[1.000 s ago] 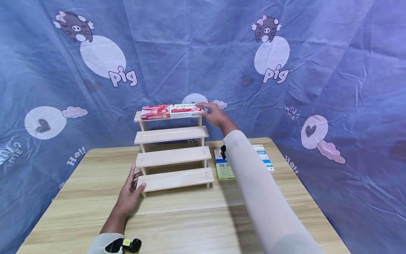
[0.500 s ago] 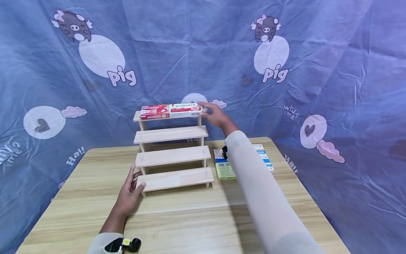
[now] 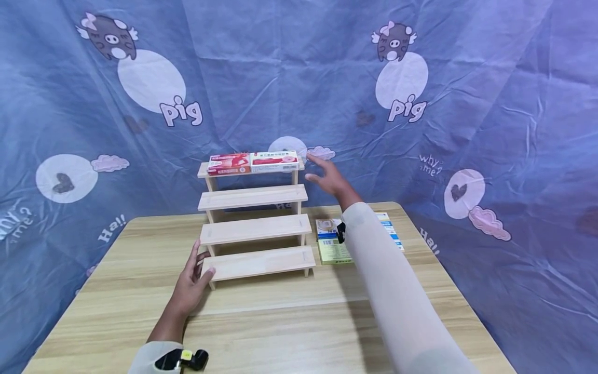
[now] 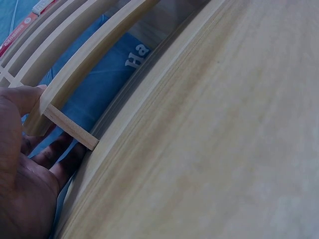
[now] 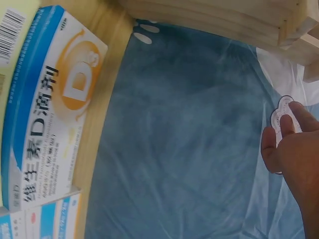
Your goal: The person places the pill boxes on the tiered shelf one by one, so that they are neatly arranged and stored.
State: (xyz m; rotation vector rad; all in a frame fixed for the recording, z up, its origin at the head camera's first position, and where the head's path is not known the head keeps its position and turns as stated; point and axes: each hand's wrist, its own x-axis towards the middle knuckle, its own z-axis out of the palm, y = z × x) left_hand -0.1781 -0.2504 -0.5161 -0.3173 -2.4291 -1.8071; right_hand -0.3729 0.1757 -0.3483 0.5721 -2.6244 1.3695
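A wooden stepped shelf [image 3: 257,264] stands on the table with a red medicine box [image 3: 229,163] and a white-and-red medicine box [image 3: 274,161] side by side on its top step. My left hand [image 3: 189,285] holds the left end of the lowest step; in the left wrist view the thumb lies at the step's end and the fingers reach below it. To the right of the top step, my right hand [image 3: 331,179] is in the air, apart from the boxes. Its fingers are spread and hold nothing, as the right wrist view also shows.
Right of the shelf lie a blue-and-white box [image 5: 60,109], a yellow-green box [image 3: 334,252] and blue-striped white packaging [image 3: 391,234], partly under my right sleeve. A blue patterned cloth [image 3: 280,78] hangs behind the wooden table [image 3: 261,332].
My right hand has come away from the right end of the white-and-red medicine box, moving right and slightly down. Both boxes stay on the top step. The left hand has not moved.
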